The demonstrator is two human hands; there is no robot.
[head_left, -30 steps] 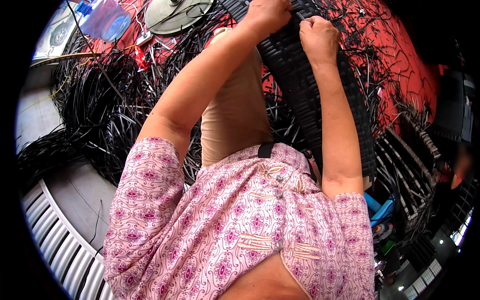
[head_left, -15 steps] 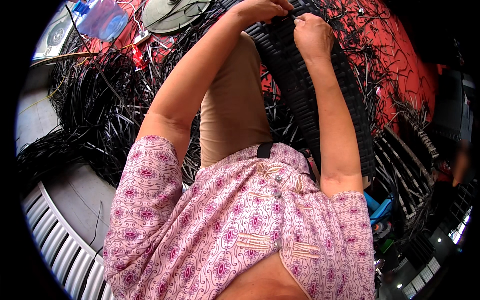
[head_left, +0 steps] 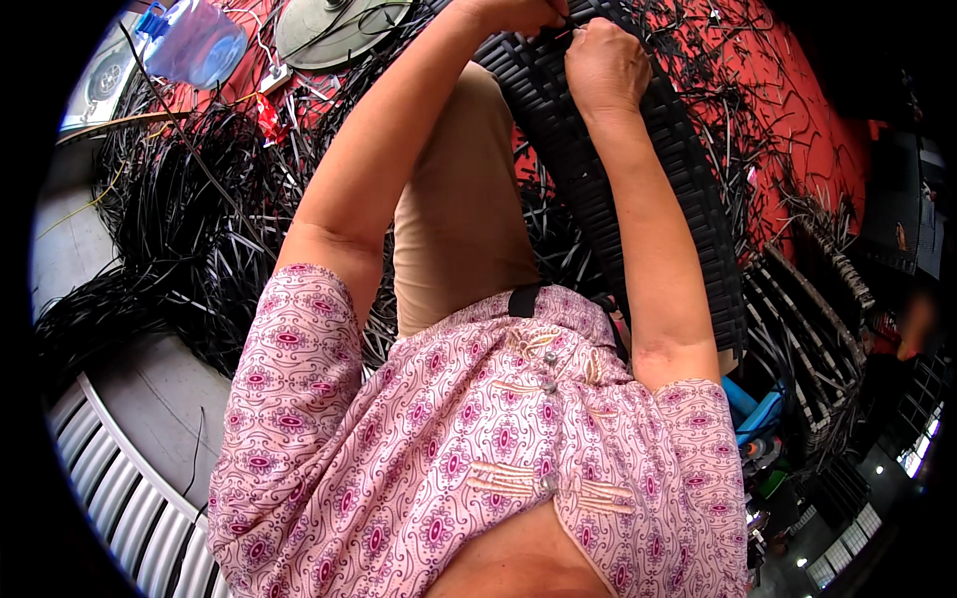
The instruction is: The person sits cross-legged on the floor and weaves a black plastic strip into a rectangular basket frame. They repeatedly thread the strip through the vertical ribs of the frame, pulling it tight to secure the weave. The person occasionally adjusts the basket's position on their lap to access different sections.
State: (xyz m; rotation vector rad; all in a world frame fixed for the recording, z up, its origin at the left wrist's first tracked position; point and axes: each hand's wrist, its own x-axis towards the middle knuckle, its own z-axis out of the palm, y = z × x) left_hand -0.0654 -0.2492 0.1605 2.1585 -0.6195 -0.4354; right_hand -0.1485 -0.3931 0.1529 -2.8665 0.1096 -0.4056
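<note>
A long curved piece of black woven wicker work (head_left: 638, 189) stretches from the top middle down past my right forearm. Both hands are closed over its far end, close together. My left hand (head_left: 516, 14) is partly cut off by the top edge, its fingers bent in a pinch. Knuckles up, my right hand (head_left: 606, 68) pinches at the weave just beside it. A short bit of black plastic strip (head_left: 569, 25) shows between the two hands; most of it is hidden by the fingers.
Loose black strips (head_left: 179, 199) lie heaped at left and scattered over the red floor covering (head_left: 797, 130). A blue water jug (head_left: 199, 45), a round grey base (head_left: 334, 30) and a white power strip (head_left: 275, 78) stand far left. A slatted silver seat (head_left: 130, 488) is near left.
My right hand has shifted slightly left and away from me, along the weave. My left hand stays beside it, a little further out of view. The whole view has drifted slightly.
</note>
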